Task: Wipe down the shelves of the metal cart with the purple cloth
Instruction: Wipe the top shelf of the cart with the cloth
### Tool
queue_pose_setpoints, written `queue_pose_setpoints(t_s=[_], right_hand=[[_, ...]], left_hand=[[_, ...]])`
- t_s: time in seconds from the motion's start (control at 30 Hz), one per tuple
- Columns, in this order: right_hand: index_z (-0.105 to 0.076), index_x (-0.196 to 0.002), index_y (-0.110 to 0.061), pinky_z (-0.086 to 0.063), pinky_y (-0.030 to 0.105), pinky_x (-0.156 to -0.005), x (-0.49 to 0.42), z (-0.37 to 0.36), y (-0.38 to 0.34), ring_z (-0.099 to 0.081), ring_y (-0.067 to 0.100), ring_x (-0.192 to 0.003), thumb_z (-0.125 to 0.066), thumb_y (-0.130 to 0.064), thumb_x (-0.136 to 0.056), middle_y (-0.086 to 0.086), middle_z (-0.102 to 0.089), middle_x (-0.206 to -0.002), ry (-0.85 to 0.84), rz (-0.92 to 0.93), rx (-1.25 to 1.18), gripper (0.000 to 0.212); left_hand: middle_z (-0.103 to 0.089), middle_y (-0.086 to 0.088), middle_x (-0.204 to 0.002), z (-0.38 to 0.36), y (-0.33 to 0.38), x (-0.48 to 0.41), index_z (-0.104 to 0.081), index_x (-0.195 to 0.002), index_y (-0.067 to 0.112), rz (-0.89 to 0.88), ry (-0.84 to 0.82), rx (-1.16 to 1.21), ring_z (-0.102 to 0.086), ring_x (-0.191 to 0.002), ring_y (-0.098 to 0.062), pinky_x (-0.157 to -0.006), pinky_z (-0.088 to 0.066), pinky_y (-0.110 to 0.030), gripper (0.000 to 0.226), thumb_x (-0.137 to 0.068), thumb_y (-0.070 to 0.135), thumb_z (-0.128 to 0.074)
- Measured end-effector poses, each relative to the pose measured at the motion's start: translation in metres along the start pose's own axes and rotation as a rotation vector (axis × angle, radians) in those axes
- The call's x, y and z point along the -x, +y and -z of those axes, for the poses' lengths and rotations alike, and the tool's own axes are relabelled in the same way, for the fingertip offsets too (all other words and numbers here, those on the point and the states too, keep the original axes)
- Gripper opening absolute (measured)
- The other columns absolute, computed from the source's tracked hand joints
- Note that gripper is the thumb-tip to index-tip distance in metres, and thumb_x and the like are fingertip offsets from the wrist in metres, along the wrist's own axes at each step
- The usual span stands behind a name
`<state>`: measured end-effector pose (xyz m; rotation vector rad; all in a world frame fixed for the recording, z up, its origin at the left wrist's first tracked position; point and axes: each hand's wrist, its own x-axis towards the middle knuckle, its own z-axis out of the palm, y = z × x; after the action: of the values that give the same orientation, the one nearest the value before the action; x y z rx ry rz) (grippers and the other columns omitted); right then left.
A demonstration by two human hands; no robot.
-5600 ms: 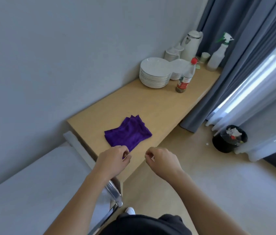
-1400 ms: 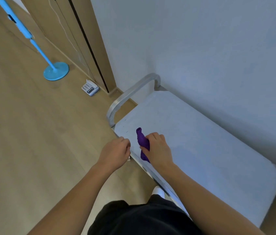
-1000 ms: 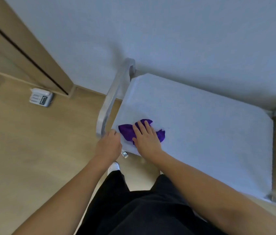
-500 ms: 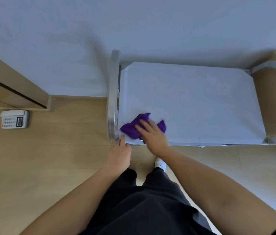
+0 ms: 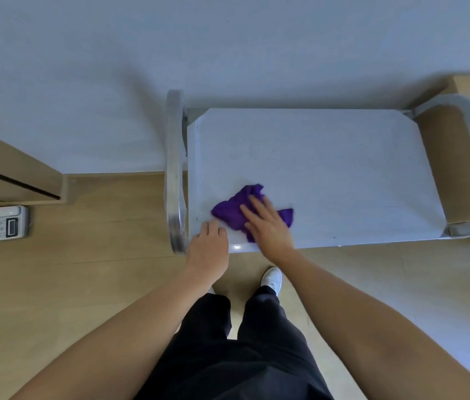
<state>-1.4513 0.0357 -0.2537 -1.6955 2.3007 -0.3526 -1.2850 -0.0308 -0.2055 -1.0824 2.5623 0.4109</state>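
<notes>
Our right hand, fingers spread, presses the limp cloth at the cart's left end; left hand rests there, relaxed. We'd palm its middle.

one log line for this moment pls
step: wipe cart top | right hand: flat on cloth, front-left corner | left hand: rests on front edge
</notes>
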Motion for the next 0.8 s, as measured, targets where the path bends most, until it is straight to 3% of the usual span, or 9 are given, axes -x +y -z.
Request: queue_pose_setpoints(t_s=[0.1,0.17,0.27,0.37,0.47,0.63,0.73,0.8], right_hand=[[-0.053,-0.137,-0.027,-0.036,0.052,-0.108,-0.006,0.010,0.037,-0.027,0.037,-0.143,-0.048,-0.027,-0.099,0.009,-0.039,-0.151,0.090,-0.364,-0.078,0.038],[-0.057,-0.132,-0.025,-0.038,0.057,-0.103,-0.012,0.004,0.028,-0.032,0.046,-0.137,-0.050,-0.020,-0.095,0.014,-0.044,-0.147,0.177,-0.438,-0.062,0.038],[-0.061,-0.126,-0.027,-0.039,0.059,-0.102,-0.026,-0.018,-0.024,-0.039,0.050,-0.131,-0.063,-0.011,-0.084,0.014,-0.049,-0.143,0.141,-0.218,-0.038,0.045],[-0.049,-0.137,-0.032,-0.019,0.054,-0.117,-0.040,-0.024,-0.055,-0.018,0.037,-0.146,-0.062,-0.017,-0.089,0.005,-0.031,-0.156,-0.059,0.034,-0.086,0.051],[-0.045,-0.140,-0.035,-0.019,0.050,-0.117,-0.053,-0.011,-0.021,-0.016,0.033,-0.147,-0.058,-0.013,-0.091,0.005,-0.028,-0.157,-0.046,-0.004,-0.023,0.056],[-0.049,-0.138,-0.034,-0.030,0.053,-0.112,-0.049,0.011,0.033,-0.020,0.036,-0.145,-0.047,-0.020,-0.099,0.006,-0.036,-0.153,0.069,-0.404,-0.076,0.041],[-0.057,-0.132,-0.031,-0.037,0.056,-0.106,-0.042,0.001,0.003,-0.032,0.040,-0.139,-0.053,-0.026,-0.095,0.008,-0.047,-0.145,0.074,-0.256,-0.010,0.037],[-0.057,-0.130,-0.033,-0.040,0.053,-0.103,-0.040,-0.005,-0.008,-0.037,0.037,-0.137,-0.046,-0.038,-0.097,0.006,-0.050,-0.142,0.049,-0.167,0.045,0.035]], left_hand=[[-0.032,-0.015,-0.146,-0.001,0.000,-0.007,-0.042,-0.134,0.005,-0.015,-0.004,-0.011,-0.035,-0.135,-0.030,-0.094,-0.047,-0.036,0.044,-0.093,0.019,-0.051],[-0.034,-0.015,-0.142,-0.002,0.001,-0.010,-0.046,-0.130,0.005,-0.004,0.001,-0.012,-0.039,-0.130,-0.029,-0.090,-0.049,-0.034,0.041,-0.092,0.019,-0.052],[-0.036,-0.014,-0.139,-0.006,0.004,-0.012,-0.047,-0.128,0.004,0.014,-0.008,-0.004,-0.040,-0.127,-0.030,-0.086,-0.052,-0.032,0.042,-0.089,0.019,-0.055],[-0.036,-0.014,-0.140,-0.009,0.002,-0.013,-0.042,-0.136,0.004,0.023,-0.037,0.006,-0.035,-0.135,-0.031,-0.095,-0.051,-0.034,0.051,-0.091,0.022,-0.055],[-0.032,-0.015,-0.146,-0.005,-0.002,-0.014,-0.040,-0.137,0.003,-0.010,-0.046,-0.025,-0.033,-0.136,-0.031,-0.093,-0.050,-0.035,0.049,-0.092,0.021,-0.049],[-0.026,-0.013,-0.152,0.000,-0.006,-0.019,-0.039,-0.139,0.009,-0.008,-0.006,0.001,-0.029,-0.140,-0.029,-0.095,-0.048,-0.036,0.049,-0.095,0.025,-0.049],[-0.032,-0.016,-0.150,-0.002,0.000,-0.030,-0.042,-0.136,0.008,0.067,0.057,0.040,-0.034,-0.138,-0.032,-0.101,-0.044,-0.038,0.049,-0.092,0.024,-0.053],[-0.038,-0.018,-0.149,-0.007,0.003,-0.042,-0.045,-0.135,0.006,0.137,0.110,0.084,-0.037,-0.139,-0.034,-0.105,-0.042,-0.041,0.050,-0.089,0.022,-0.058]])
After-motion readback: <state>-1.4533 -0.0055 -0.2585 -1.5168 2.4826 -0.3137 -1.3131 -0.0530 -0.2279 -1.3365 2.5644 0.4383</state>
